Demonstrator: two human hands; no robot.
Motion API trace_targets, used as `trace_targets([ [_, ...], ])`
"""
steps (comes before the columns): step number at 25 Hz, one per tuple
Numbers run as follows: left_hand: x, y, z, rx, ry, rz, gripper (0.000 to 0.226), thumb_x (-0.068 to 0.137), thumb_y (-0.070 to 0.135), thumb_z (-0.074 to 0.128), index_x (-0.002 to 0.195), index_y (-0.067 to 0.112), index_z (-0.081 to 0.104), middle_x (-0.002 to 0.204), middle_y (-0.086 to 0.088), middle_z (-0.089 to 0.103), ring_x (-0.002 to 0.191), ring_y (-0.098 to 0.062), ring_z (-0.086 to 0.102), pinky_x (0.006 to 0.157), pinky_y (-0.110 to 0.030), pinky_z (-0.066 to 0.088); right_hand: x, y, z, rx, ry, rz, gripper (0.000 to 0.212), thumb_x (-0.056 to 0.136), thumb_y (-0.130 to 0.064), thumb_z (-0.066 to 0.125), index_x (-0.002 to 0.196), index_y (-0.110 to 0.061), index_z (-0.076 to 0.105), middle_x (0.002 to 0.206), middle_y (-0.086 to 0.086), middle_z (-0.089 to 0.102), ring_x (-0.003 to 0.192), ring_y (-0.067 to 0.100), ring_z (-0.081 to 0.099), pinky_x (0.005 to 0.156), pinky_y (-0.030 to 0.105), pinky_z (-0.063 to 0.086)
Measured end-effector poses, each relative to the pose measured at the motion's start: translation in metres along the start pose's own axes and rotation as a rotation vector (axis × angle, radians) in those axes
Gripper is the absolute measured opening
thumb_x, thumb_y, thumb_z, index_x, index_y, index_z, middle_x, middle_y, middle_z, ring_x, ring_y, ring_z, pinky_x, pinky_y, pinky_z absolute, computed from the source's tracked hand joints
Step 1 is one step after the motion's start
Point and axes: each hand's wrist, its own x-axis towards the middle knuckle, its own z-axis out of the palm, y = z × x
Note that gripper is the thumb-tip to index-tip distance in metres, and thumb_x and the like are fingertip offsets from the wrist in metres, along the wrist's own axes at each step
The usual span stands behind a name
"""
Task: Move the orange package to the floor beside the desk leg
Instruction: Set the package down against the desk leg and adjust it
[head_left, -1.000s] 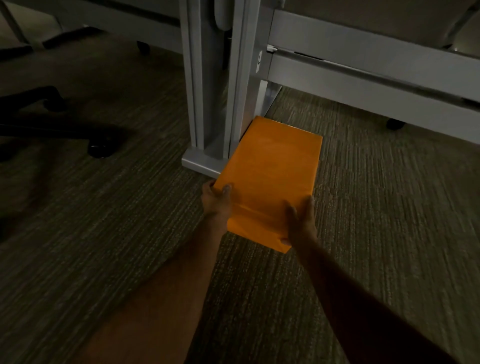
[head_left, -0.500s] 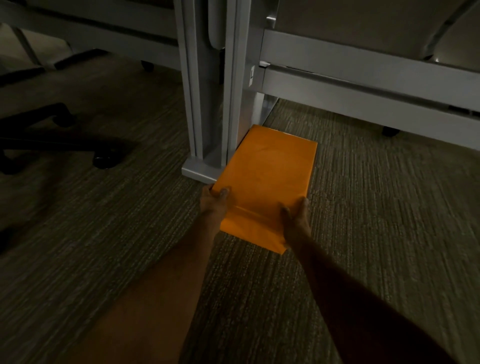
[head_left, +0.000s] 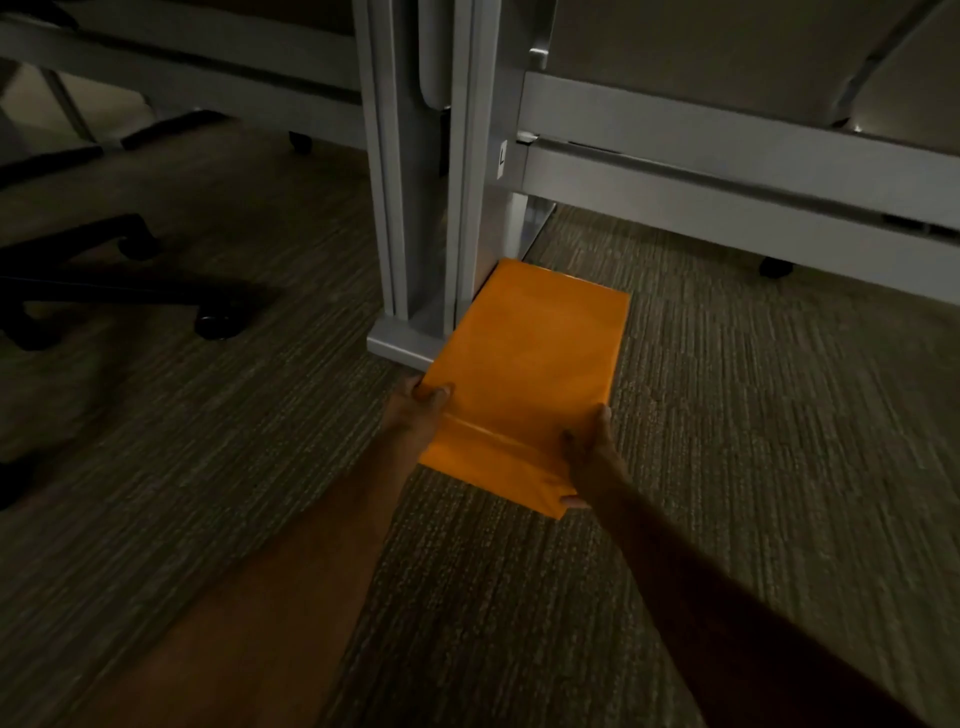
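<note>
The orange package (head_left: 530, 364) is a flat rectangular parcel low over the carpet, just right of the grey desk leg (head_left: 415, 208). Its far left edge lies close against the leg's foot plate (head_left: 397, 345). My left hand (head_left: 423, 410) grips the near left corner, thumb on top. My right hand (head_left: 587, 452) grips the near right edge, with fingers under the folded flap. Whether the package touches the carpet I cannot tell.
A black office chair base (head_left: 119, 291) with castors stands on the carpet to the left. A grey cross rail (head_left: 727, 208) of the desk runs to the right behind the package. Another castor (head_left: 776, 267) shows under that rail.
Both hands have carried the package lower and farther forward, closer to the foot of the desk leg. Both hands keep the same grip.
</note>
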Motion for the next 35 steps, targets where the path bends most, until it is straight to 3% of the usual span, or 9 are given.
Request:
trace_targets([
  [3,0.003,0.005,-0.001,0.024,-0.029,-0.018,0.047,0.092,0.042,0.063,0.136,0.026,0.054,0.112,0.003,0.052,0.084,-0.017,0.051,0.088,-0.044,0.05,0.002,-0.003,-0.003,-0.032,-0.039,0.056,0.084,0.097,-0.054,0.052,0.153,-0.056,-0.012,0.164,0.017,0.024,0.115,0.052,0.058,0.061,0.057,0.063],
  [6,0.001,0.008,0.004,0.168,-0.024,0.016,0.057,0.097,0.041,0.057,0.147,0.018,0.041,0.142,-0.011,0.05,0.118,-0.032,0.054,0.093,-0.042,0.043,0.005,-0.004,-0.007,-0.041,-0.074,-0.041,0.092,0.099,-0.046,0.053,0.157,-0.039,-0.017,0.167,0.019,0.016,0.13,0.052,0.049,0.084,0.06,0.057],
  [8,-0.001,0.011,0.011,0.476,0.04,0.093,0.059,0.1,0.043,0.046,0.153,0.026,0.025,0.159,-0.016,0.028,0.144,-0.041,0.029,0.11,-0.056,0.03,0.014,-0.008,-0.014,-0.313,-0.02,-0.142,0.096,0.096,-0.054,0.054,0.16,-0.026,-0.01,0.17,0.017,0.004,0.15,0.045,0.021,0.113,0.06,0.035],
  [10,0.002,0.008,0.015,0.853,-0.001,0.379,0.059,0.102,0.038,0.035,0.155,0.04,0.01,0.167,-0.008,0.005,0.151,-0.043,0.001,0.115,-0.066,0.011,0.022,-0.007,-0.015,-0.643,0.002,-0.252,0.105,0.086,-0.074,0.05,0.16,-0.027,-0.009,0.17,0.012,-0.011,0.154,0.046,-0.002,0.121,0.064,0.016],
  [13,0.019,-0.005,0.0,0.889,-0.299,0.498,0.062,0.099,0.057,0.035,0.153,0.051,0.005,0.167,0.009,-0.012,0.151,-0.035,-0.013,0.117,-0.063,0.002,0.026,0.004,-0.007,-0.724,-0.131,-0.32,0.127,0.069,-0.084,0.061,0.157,-0.038,-0.018,0.167,0.006,-0.028,0.152,0.048,-0.011,0.121,0.066,0.016],
  [16,0.035,-0.014,-0.011,0.975,-0.472,0.481,0.107,0.068,0.091,0.048,0.148,0.057,-0.014,0.163,0.012,-0.028,0.148,-0.034,-0.019,0.117,-0.062,-0.001,0.025,0.017,-0.002,-0.747,-0.054,-0.396,0.134,0.067,-0.068,0.078,0.156,-0.042,-0.019,0.166,0.005,-0.03,0.153,0.05,-0.003,0.114,0.067,0.032],
  [19,0.038,-0.017,-0.01,1.007,-0.438,0.55,0.113,0.069,0.074,0.068,0.145,0.062,-0.015,0.162,0.01,-0.029,0.149,-0.046,-0.01,0.116,-0.069,0.014,0.027,0.017,-0.001,-0.736,-0.027,-0.458,0.124,0.073,-0.052,0.082,0.157,-0.047,-0.01,0.166,0.009,-0.028,0.15,0.052,0.016,0.107,0.064,0.044],
  [23,0.041,-0.02,-0.007,1.011,-0.387,0.617,0.104,0.08,0.052,0.073,0.149,0.058,-0.004,0.164,0.006,-0.025,0.149,-0.048,-0.002,0.116,-0.068,0.019,0.029,0.013,0.0,-0.749,-0.01,-0.458,0.119,0.076,-0.046,0.082,0.159,-0.045,-0.003,0.166,0.01,-0.028,0.152,0.048,0.016,0.108,0.06,0.044],
  [35,0.026,-0.025,-0.015,0.942,-0.388,0.567,0.099,0.082,0.044,0.074,0.15,0.057,0.003,0.165,0.01,-0.022,0.148,-0.049,0.009,0.117,-0.066,0.018,0.024,0.025,0.003,-0.747,-0.003,-0.493,0.122,0.076,-0.041,0.084,0.157,-0.046,-0.007,0.165,0.012,-0.03,0.15,0.047,0.022,0.102,0.055,0.049],
])
